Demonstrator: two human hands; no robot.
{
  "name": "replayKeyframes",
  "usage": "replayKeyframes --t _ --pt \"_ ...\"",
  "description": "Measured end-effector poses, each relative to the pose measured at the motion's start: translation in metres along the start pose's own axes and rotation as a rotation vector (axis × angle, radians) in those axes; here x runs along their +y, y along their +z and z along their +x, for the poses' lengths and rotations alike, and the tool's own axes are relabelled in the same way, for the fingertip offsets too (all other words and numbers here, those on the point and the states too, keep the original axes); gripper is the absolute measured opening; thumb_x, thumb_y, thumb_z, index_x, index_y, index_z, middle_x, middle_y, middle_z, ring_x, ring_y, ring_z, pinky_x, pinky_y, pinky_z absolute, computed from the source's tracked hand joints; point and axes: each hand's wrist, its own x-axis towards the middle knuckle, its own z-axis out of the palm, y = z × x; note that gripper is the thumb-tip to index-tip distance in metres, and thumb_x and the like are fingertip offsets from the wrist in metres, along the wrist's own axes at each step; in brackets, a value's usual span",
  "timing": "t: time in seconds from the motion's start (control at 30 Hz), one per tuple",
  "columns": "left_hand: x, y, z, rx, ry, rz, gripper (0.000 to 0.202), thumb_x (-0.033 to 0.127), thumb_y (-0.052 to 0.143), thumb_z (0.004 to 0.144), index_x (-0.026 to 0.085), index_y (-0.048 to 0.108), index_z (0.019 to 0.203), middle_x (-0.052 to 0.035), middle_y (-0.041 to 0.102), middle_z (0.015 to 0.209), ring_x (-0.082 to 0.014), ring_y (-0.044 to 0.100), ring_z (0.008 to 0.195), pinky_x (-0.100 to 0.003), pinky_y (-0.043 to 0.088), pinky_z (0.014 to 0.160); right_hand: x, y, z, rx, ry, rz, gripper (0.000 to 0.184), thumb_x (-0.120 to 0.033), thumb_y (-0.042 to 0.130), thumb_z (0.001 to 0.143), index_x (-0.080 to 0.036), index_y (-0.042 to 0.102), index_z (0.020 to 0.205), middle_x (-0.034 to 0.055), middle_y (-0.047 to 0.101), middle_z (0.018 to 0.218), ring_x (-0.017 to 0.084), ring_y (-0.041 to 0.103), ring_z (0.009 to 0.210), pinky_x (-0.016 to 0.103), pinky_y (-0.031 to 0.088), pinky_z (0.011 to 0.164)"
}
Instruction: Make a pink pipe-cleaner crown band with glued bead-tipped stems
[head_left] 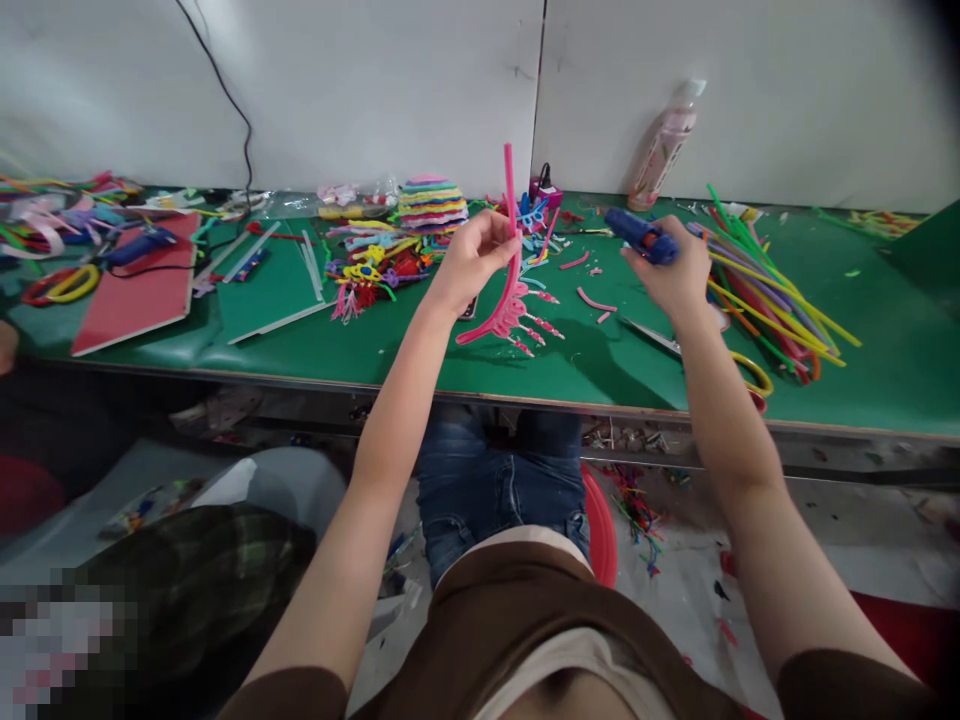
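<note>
My left hand [474, 258] pinches a pink pipe-cleaner piece [510, 305] between thumb and fingers, above the green table [420, 365]. One straight end of it points up; the lower part curves left, with small loops and beaded strands hanging off to the right. A blue glue gun [637, 235] is gripped in my right hand [679, 275], its nozzle pointing left towards the pink piece but apart from it. Under my right wrist lie scissors [651, 336], partly hidden by the forearm. Short pink pipe-cleaner offcuts [596, 300] lie between the hands.
Loose pipe cleaners [784, 290] lie at right. A bottle [664, 150] leans on the wall. Further left are a striped fuzzy bundle [433, 205], a colourful craft pile [382, 260], glue sticks [251, 250], and a red board [142, 290] bearing another glue gun [141, 246].
</note>
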Motion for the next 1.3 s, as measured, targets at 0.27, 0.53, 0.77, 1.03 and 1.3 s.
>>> replayKeyframes --t 0.27,0.53,0.77,1.03,1.3 --pt "0.005 0.0 -0.003 -0.059 -0.069 -0.05 0.022 0.036 0.068 0.08 0.018 0.058 0.088 -0.0032 0.061 0.079 -0.0179 0.063 0.088 -0.034 0.054 0.078 0.055 0.021 0.021 -0.547 -0.094 -0.599 0.06 0.002 0.062 0.061 -0.007 0.054 0.119 0.0268 0.051 0.123 0.032 0.047 0.113 0.042 0.037 0.085" --pt "0.009 0.005 -0.003 -0.077 -0.009 0.046 0.025 0.041 0.069 0.078 0.018 0.06 0.083 -0.0012 0.062 0.073 -0.0152 0.063 0.078 -0.03 0.054 0.074 -0.039 -0.034 0.044 -0.339 -0.268 -0.387 0.04 -0.013 0.067 0.074 -0.015 0.063 0.113 0.0142 0.063 0.11 0.026 0.057 0.101 0.044 0.042 0.087" --pt "0.014 0.014 -0.005 -0.07 0.025 0.066 0.019 0.036 0.067 0.08 0.019 0.062 0.083 -0.0009 0.063 0.073 -0.0153 0.063 0.079 -0.03 0.052 0.077 -0.129 -0.056 0.022 -0.227 -0.846 -0.326 0.029 -0.041 0.045 0.095 -0.036 0.058 0.12 -0.0035 0.047 0.143 0.023 0.036 0.136 0.048 0.027 0.112" --pt "0.019 0.013 -0.006 -0.034 0.021 0.078 0.014 0.031 0.07 0.078 0.019 0.063 0.083 -0.0001 0.064 0.073 -0.0194 0.064 0.088 -0.034 0.052 0.081 -0.131 -0.041 0.021 -0.312 -0.699 -0.188 0.027 -0.045 0.043 0.096 -0.033 0.067 0.101 -0.0061 0.063 0.12 0.02 0.042 0.13 0.05 0.005 0.118" --pt "0.03 0.019 -0.012 0.041 0.05 0.052 0.029 0.048 0.066 0.08 0.02 0.064 0.077 0.0002 0.063 0.067 -0.0151 0.064 0.075 -0.03 0.052 0.074 -0.119 -0.01 -0.003 -0.044 -0.483 -0.192 0.031 -0.049 0.045 0.093 -0.027 0.066 0.09 0.0032 0.066 0.095 0.026 0.053 0.11 0.058 0.026 0.105"
